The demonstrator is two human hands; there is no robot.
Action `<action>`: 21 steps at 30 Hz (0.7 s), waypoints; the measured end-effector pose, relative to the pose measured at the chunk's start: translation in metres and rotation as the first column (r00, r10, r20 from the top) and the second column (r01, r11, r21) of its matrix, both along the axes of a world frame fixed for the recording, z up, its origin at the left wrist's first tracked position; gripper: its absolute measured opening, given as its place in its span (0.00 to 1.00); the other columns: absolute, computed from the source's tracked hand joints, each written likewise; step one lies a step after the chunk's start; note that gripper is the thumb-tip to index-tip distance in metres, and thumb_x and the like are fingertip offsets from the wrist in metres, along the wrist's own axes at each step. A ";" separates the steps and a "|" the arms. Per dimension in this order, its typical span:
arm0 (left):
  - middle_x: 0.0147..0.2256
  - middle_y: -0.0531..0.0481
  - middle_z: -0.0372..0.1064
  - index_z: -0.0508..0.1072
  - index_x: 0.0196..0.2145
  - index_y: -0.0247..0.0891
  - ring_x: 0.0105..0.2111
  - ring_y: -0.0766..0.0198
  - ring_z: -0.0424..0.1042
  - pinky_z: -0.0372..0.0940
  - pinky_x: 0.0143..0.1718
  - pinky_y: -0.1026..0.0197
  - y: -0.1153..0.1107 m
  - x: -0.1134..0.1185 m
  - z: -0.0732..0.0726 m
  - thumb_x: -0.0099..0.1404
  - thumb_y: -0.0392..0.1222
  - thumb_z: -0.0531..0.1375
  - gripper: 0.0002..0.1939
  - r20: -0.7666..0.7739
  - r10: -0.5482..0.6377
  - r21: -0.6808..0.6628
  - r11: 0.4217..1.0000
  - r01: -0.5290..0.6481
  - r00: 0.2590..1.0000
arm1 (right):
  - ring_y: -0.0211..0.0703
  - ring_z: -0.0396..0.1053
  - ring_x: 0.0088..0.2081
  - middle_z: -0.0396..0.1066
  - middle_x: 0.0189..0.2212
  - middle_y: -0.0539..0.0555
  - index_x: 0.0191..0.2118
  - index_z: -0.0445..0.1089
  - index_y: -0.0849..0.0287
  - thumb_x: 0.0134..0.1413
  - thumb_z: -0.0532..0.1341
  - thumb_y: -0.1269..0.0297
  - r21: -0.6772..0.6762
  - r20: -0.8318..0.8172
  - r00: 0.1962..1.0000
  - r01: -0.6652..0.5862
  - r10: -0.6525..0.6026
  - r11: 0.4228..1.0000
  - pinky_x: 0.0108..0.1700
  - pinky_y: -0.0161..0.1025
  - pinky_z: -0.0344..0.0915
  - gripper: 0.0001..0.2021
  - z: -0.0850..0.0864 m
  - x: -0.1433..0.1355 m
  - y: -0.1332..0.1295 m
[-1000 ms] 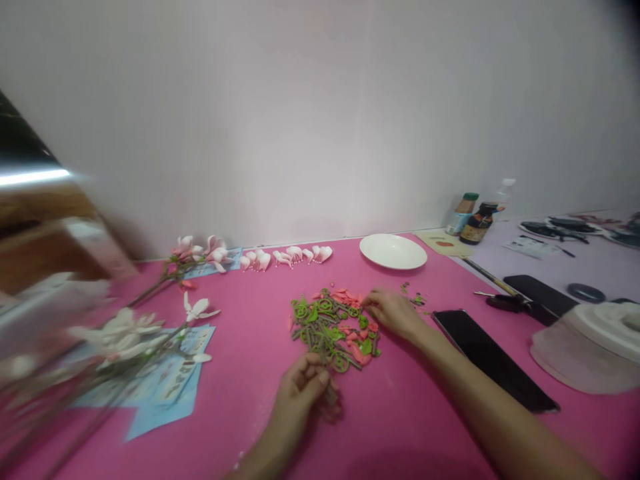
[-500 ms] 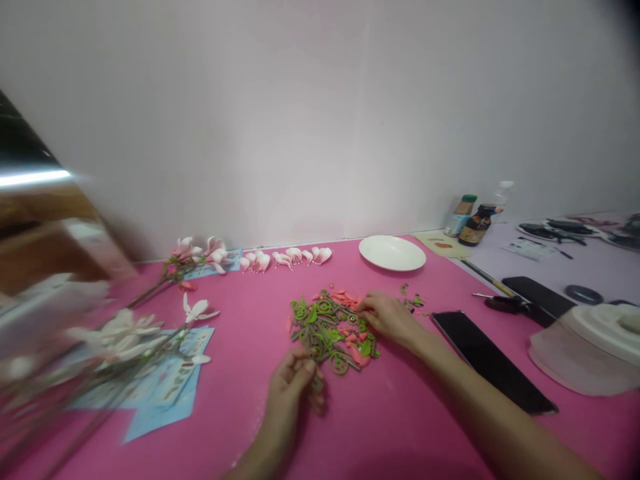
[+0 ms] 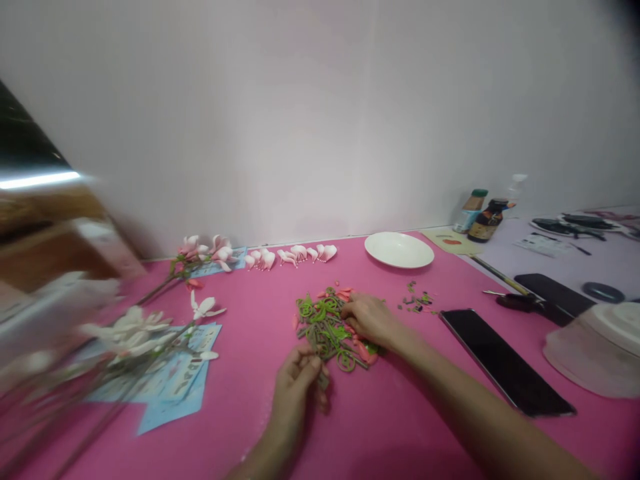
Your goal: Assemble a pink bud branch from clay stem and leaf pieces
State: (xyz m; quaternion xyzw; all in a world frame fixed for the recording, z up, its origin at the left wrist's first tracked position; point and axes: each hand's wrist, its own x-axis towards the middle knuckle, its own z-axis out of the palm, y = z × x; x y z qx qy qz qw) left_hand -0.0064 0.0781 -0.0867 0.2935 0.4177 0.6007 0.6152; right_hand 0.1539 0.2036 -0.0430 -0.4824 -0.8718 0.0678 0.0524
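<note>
A pile of small plastic building pieces (image 3: 320, 328), grey-brown, green and coral pink, lies on the pink tabletop. At its near left edge is my left hand (image 3: 294, 377), its fingers closed on a grey-brown piece (image 3: 323, 381). The exact kind of that piece is too blurred to make out. My right hand (image 3: 369, 319) reaches over the right side of the pile, fingertips bent down among the pieces. Whatever those fingers pinch is hidden behind them.
White flowers on stems (image 3: 127, 333) rest over blue papers (image 3: 173, 408) at left. Pink-white petal pieces (image 3: 300, 252) line the wall beside a white plate (image 3: 397, 251). To the right are small loose bits (image 3: 419, 303), a black phone (image 3: 505, 360), scissors (image 3: 520, 301), bottles (image 3: 484, 223) and a translucent container (image 3: 585, 347).
My right hand has shifted left, farther over the pile. My left hand stays at the pile's near edge with the grey-brown piece. The whole view has swung slightly.
</note>
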 end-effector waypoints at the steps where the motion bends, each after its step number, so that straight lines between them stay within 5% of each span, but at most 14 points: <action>1: 0.20 0.58 0.66 0.65 0.36 0.35 0.11 0.74 0.59 0.56 0.10 0.72 0.000 0.000 0.000 0.58 0.44 0.62 0.12 -0.003 -0.002 -0.003 1.000 0.002 1.000 | 0.44 0.67 0.36 0.73 0.33 0.57 0.35 0.78 0.56 0.51 0.57 0.73 -0.006 0.003 1.000 0.001 -0.001 1.000 0.35 0.35 0.56 0.12 0.000 0.001 0.000; 14: 0.19 0.57 0.67 0.65 0.33 0.36 0.10 0.74 0.59 0.55 0.10 0.72 0.001 0.000 0.002 0.56 0.44 0.63 0.12 -0.016 0.014 -0.009 1.000 -0.014 1.000 | 0.40 0.67 0.31 0.73 0.31 0.54 0.32 0.77 0.57 0.51 0.56 0.73 -0.032 -0.025 0.999 0.021 -0.022 0.999 0.31 0.33 0.55 0.11 -0.002 0.008 0.004; 21: 0.19 0.58 0.66 0.65 0.33 0.36 0.10 0.74 0.58 0.55 0.09 0.72 0.000 0.001 0.004 0.56 0.43 0.63 0.12 -0.001 0.021 -0.014 1.000 -0.021 1.000 | 0.43 0.66 0.38 0.71 0.36 0.56 0.39 0.75 0.57 0.53 0.55 0.74 0.028 -0.060 0.997 0.048 -0.047 0.998 0.36 0.34 0.55 0.13 -0.002 -0.004 0.008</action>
